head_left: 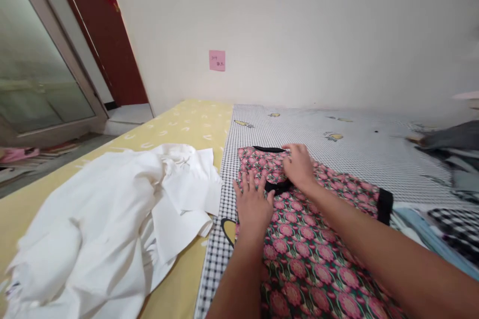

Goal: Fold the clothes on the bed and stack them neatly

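Note:
A pink floral garment with black trim (299, 249) lies spread in front of me on the bed. My left hand (254, 207) rests flat on its left side, fingers spread, beside the black neckline (279, 187). Above the neckline, my right hand (298, 164) has its fingers bent and pressed onto the floral cloth, close to a black-edged strip (269, 149) at the far side. The fingertips of that hand are partly hidden. A sleeve with a black cuff (385, 205) reaches out to the right, past my right forearm.
A crumpled white garment (108, 219) lies to the left on the yellow sheet (175, 119). Folded clothes (430, 232) sit at the right edge, with dark clothing (454, 139) behind them. A pink note (217, 60) is stuck to the wall beyond the bed.

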`<state>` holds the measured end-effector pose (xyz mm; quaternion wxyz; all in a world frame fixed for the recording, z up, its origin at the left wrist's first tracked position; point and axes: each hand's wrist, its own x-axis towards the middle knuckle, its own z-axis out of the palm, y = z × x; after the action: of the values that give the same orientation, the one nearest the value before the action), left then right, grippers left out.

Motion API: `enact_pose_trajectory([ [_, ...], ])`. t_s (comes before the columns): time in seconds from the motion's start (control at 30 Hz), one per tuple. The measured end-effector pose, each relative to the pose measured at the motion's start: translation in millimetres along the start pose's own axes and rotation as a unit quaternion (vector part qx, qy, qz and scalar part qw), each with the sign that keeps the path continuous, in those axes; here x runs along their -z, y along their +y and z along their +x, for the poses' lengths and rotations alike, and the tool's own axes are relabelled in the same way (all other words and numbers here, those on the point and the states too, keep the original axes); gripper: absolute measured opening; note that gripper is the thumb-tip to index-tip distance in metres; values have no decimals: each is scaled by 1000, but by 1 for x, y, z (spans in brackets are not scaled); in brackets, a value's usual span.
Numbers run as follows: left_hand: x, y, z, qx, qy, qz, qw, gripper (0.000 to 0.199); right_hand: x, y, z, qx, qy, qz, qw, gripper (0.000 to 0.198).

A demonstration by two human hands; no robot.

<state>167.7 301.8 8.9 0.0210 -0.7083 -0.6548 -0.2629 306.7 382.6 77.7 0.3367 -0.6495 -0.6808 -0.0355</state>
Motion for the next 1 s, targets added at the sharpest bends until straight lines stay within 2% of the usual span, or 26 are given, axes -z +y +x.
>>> enact_pose_trajectory([
  [0.07,0,0,0,3,-6,-2,1000,58,-9,-32,2,107,-17,65,992,33],
  [0.1,1,0,0,6,-11,-2,1000,57,-15,-47,4,116,-44,89,988,33],
  [0.13,1,0,0,9,-16,-2,1000,56,-22,-61,8,96,-67,100,988,37],
  [0.23,1,1,-1,13,-17,-8,1000,57,-43,-84,29,-24,-105,78,991,50],
  [0.3,0,1,-2,13,-15,-13,1000,59,-56,-86,46,-66,-142,66,985,48],
  [0.37,0,2,-2,22,-15,-15,1000,60,-68,-81,58,-81,-184,74,977,35],
  [0.47,0,2,-2,51,-13,-17,999,63,-81,-66,62,-84,-194,110,971,21],
  [0.53,-1,2,-2,67,-11,-20,997,65,-84,-57,59,-78,-178,135,972,30],
  [0.67,-4,1,0,69,-9,-28,997,66,-79,-48,48,-53,-110,132,984,67],
  [0.73,-4,0,1,67,-9,-28,997,65,-68,-42,33,-1,-79,89,993,63],
  [0.77,-4,-1,1,66,-12,-27,997,64,-60,-37,21,41,-90,59,993,57],
  [0.8,-3,-2,1,63,-16,-26,998,63,-50,-29,6,86,-115,28,989,51],
  [0.83,-2,-2,1,60,-20,-26,998,62,-39,-17,-14,134,-171,-3,976,46],
  [0.87,-1,-3,1,57,-23,-26,998,61,-27,-2,-36,164,-223,-28,961,46],
  [0.9,0,-3,1,55,-23,-26,998,61,-14,17,-62,176,-244,-45,953,48],
  [1.0,0,-3,1,53,-6,-15,998,64,27,80,-143,188,-220,-90,953,52],
])
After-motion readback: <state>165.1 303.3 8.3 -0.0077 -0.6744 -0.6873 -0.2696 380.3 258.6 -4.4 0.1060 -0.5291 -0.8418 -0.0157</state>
